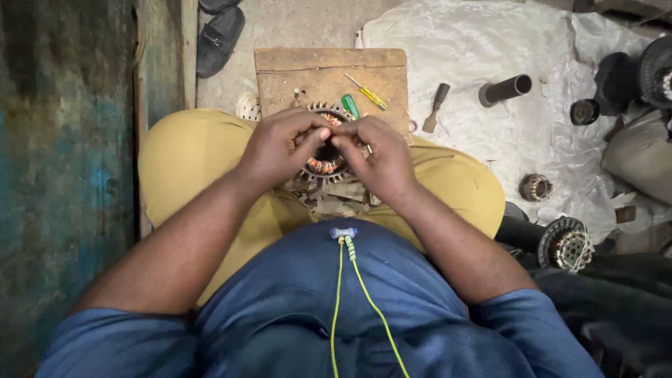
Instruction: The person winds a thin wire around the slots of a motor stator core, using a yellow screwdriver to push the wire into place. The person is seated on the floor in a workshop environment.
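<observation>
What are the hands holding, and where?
Both hands, left and right, hold a motor stator at the top of its copper-wound ring. The fingertips meet there; the exact grip is hidden.

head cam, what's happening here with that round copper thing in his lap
A seated person holds a motor stator, a toothed metal ring with copper windings, on their lap. The left hand and right hand meet over its middle, fingertips pinched together at the windings; what they pinch is too small to tell. Just beyond the hands a wooden board carries a yellow screwdriver and a green-handled tool. To the right, a white plastic sheet holds a dark tube and a smaller wound stator.
</observation>
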